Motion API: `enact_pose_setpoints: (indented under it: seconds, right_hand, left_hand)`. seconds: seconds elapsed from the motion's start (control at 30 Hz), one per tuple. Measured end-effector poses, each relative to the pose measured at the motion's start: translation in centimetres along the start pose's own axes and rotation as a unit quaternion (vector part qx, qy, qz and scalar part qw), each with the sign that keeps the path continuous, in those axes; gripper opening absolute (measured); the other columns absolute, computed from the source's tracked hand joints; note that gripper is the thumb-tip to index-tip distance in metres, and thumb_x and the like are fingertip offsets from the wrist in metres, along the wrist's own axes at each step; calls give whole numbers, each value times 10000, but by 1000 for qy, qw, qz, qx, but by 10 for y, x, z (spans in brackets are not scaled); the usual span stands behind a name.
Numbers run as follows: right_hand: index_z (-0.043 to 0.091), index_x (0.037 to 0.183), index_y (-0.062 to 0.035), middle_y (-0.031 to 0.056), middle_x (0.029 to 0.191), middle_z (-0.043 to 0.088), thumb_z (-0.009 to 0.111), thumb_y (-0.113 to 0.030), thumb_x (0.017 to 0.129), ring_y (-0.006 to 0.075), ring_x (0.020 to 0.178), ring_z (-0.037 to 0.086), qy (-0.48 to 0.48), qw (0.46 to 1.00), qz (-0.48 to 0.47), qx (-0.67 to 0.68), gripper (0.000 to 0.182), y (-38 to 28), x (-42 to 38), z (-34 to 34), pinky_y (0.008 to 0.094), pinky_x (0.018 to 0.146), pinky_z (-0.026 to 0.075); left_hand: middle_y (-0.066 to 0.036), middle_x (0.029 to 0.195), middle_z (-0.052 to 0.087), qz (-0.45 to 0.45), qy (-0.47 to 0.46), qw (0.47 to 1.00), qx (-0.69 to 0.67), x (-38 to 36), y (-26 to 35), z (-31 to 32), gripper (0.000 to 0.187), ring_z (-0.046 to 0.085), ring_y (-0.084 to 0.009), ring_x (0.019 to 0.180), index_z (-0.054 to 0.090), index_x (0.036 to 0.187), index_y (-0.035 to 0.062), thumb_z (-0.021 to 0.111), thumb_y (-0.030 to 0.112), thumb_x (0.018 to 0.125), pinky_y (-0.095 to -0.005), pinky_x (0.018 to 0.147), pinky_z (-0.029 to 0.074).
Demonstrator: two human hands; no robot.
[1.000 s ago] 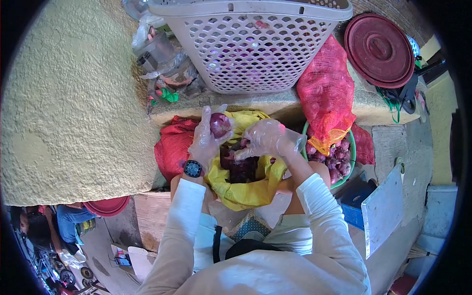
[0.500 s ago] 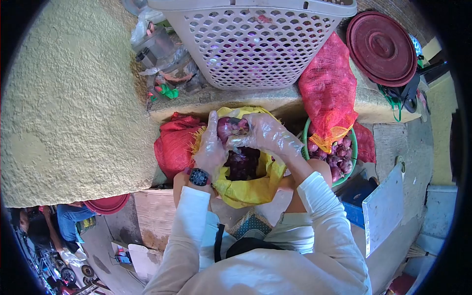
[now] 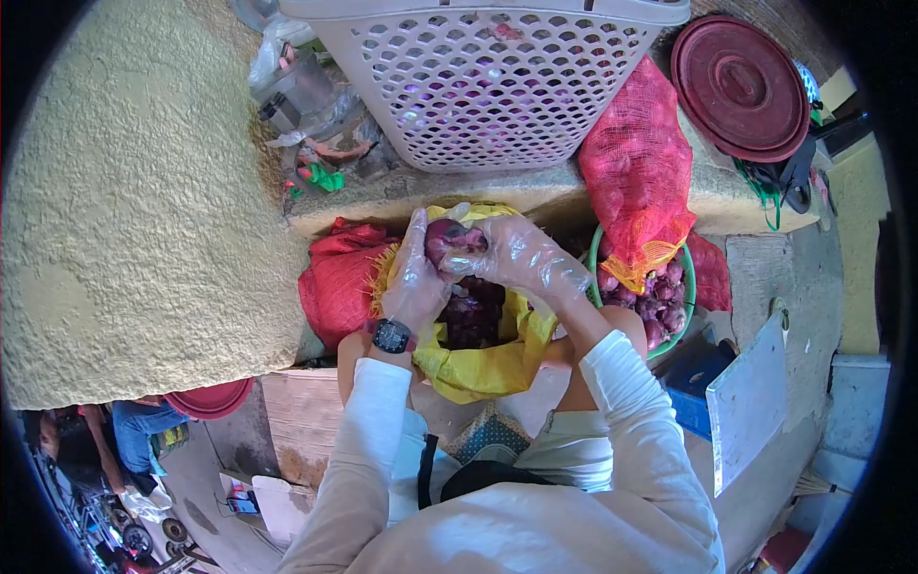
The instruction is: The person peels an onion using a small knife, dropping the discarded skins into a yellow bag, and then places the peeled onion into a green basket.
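Observation:
A red onion (image 3: 445,239) with a dark patch is held between my two hands, over a yellow sack (image 3: 478,375). Thin clear plastic gloves cover both hands. My left hand (image 3: 415,277) grips the onion from its left side, thumb and fingers around it. On the other side, the fingers of my right hand (image 3: 524,253) press against the onion's right end. Inside the sack's rolled-down mouth lie dark purple onion skins (image 3: 470,316). A green-rimmed basin (image 3: 681,337) of red onions (image 3: 660,306) stands to the right of my knee.
A white perforated basket (image 3: 488,105) with onions inside sits on the ledge ahead. Beside it a red mesh bag (image 3: 639,163) hangs over the basin. A maroon lid (image 3: 740,88) lies at the upper right, a red sack (image 3: 342,282) at the left. Another person (image 3: 143,421) is at the lower left.
The onion has turned between my hands, and my right fingers have shifted on its right side. Both hands stay over the yellow sack.

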State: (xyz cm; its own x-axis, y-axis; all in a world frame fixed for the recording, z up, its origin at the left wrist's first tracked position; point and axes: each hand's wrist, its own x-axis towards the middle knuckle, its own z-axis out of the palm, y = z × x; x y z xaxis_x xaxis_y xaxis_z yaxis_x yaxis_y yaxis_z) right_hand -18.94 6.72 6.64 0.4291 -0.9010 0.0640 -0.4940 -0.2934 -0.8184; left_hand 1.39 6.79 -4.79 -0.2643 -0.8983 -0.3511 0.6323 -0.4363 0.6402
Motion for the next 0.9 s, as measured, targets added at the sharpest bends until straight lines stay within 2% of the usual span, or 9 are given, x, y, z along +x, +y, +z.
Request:
enact_pose_setpoints:
  seconds: [0.03,0.07,0.13,0.17,0.23,0.3,0.47,0.57,0.9]
  right_hand:
    - [741,892,-26,226,819,704,747,-592,860,418,769,678,-3,1000,3,-6,567,0,0,1,470,731,529]
    - [746,896,-31,225,815,704,723,-586,887,421,761,675,-6,1000,6,-11,555,0,0,2,477,723,526]
    - [747,878,-36,224,804,700,705,-586,901,424,746,671,-12,999,16,-28,552,-2,0,1,486,713,520]
    - [748,861,-41,223,793,696,687,-586,916,427,732,668,-17,998,25,-46,552,-2,1,1,495,702,514]
    - [749,848,-45,222,774,688,662,-606,924,426,722,667,-18,998,10,-54,573,5,1,5,501,692,512]
    - [750,834,-50,221,755,680,636,-625,932,426,711,666,-19,998,-4,-61,595,8,1,4,507,681,509]
    - [784,827,-135,179,733,698,586,-704,913,380,715,700,-100,961,-19,-258,609,1,6,-6,486,678,547]
    - [792,819,-176,151,741,716,605,-698,900,358,717,713,-84,956,-43,-279,560,-2,3,-8,479,685,559]
    - [781,890,-179,124,767,718,592,-714,901,350,773,720,-86,945,-88,-303,567,1,0,-7,471,704,566]
  left_hand:
    - [-136,1306,637,82,-3,984,158,11,-13,-19,759,644,-202,1101,293,1590,82,730,103,970,-360,956,582]
    - [-136,1306,637,81,-3,984,158,11,-15,-21,759,644,-202,1101,293,1590,82,730,103,970,-360,956,582]
    - [-130,1258,649,119,43,964,232,5,-13,-11,559,663,-219,1094,462,1494,86,661,329,1032,-389,943,597]
    - [-130,1258,649,118,43,964,232,2,-10,-5,559,663,-219,1094,462,1494,86,661,329,1032,-389,943,597]
    - [-157,1115,682,-38,137,987,-69,-21,20,49,514,693,-301,956,630,1181,31,665,508,994,-483,843,622]
    - [-151,1115,684,-40,128,990,-54,-24,21,53,506,695,-299,945,634,1176,37,676,504,988,-491,826,622]
    - [-137,1121,691,-57,156,986,-21,-26,20,59,473,696,-299,951,641,1185,58,700,478,977,-492,805,619]
    - [-135,1119,697,-67,143,987,-35,-24,17,53,446,693,-306,963,647,1198,72,700,457,980,-481,815,616]
    - [-149,1158,705,-106,60,987,-107,-13,11,24,489,696,-297,1021,645,1275,54,688,448,988,-493,904,604]
